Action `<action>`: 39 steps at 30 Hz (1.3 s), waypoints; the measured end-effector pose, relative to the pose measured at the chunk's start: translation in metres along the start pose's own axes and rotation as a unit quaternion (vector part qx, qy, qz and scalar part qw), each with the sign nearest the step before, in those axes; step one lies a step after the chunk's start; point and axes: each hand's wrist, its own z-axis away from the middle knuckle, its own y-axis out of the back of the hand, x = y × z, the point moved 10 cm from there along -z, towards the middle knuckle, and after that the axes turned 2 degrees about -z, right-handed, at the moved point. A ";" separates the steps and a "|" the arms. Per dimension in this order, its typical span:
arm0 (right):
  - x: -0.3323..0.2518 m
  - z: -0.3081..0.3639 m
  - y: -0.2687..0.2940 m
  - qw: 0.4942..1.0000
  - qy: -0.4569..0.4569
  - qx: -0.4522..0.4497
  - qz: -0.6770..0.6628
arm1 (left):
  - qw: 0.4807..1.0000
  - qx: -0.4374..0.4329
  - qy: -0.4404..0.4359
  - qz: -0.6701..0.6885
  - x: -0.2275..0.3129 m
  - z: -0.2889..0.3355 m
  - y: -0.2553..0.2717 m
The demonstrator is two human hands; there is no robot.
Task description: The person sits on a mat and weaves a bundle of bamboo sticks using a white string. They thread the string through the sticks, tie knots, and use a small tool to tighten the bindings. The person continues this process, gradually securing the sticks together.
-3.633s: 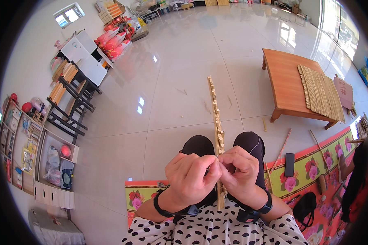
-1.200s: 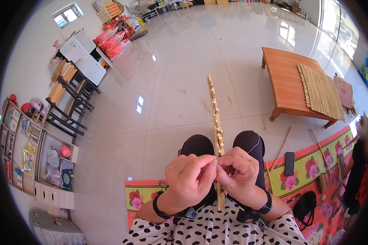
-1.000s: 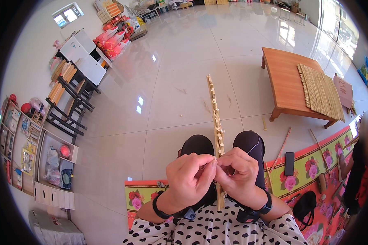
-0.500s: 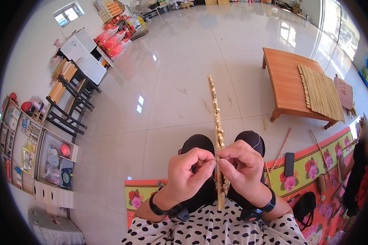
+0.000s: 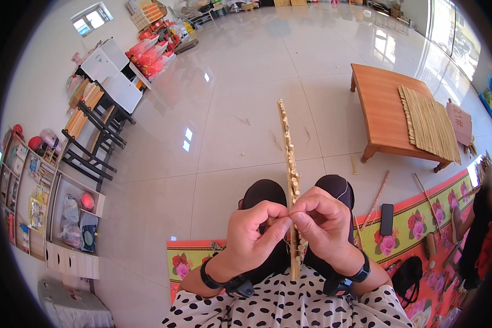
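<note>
A long, narrow strip of cut plant stalks (image 5: 290, 158), seen end-on as a row of pale round ends, runs away from my lap between my knees. Over its near part, my left hand (image 5: 255, 229) is closed, with thumb and forefinger pinched together. My right hand (image 5: 323, 227) pinches in the same way, and the two sets of fingertips meet just above the stalks. A thin string (image 5: 296, 250) loops around the strip just below the fingers. What lies right between the fingertips is very small and mostly hidden; it looks like that string.
A low wooden table (image 5: 382, 104) stands at the right with a woven stalk mat (image 5: 429, 123) on it. On the flowered floor cloth (image 5: 448, 197) lie a phone (image 5: 386, 220), sticks and a black bag (image 5: 408, 279). Another person (image 5: 484, 229) sits at the far right. Shelves (image 5: 33, 191) line the left.
My right fingertips have shifted slightly left and now touch the left ones. The stalk strip has barely moved.
</note>
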 end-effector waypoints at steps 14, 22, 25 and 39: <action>0.006 0.005 -0.002 0.999 -0.033 0.015 -0.007 | 0.996 0.051 -0.063 -0.047 0.008 0.006 -0.001; 0.013 0.007 -0.010 0.993 -0.064 -0.014 -0.100 | 0.996 0.046 -0.059 -0.041 0.007 0.005 -0.002; 0.010 0.007 -0.011 0.993 -0.055 -0.023 -0.105 | 0.998 0.041 -0.041 -0.030 0.005 0.006 -0.001; 0.011 0.007 -0.007 0.991 -0.054 -0.033 -0.117 | 0.995 0.005 0.049 0.085 -0.020 0.006 -0.003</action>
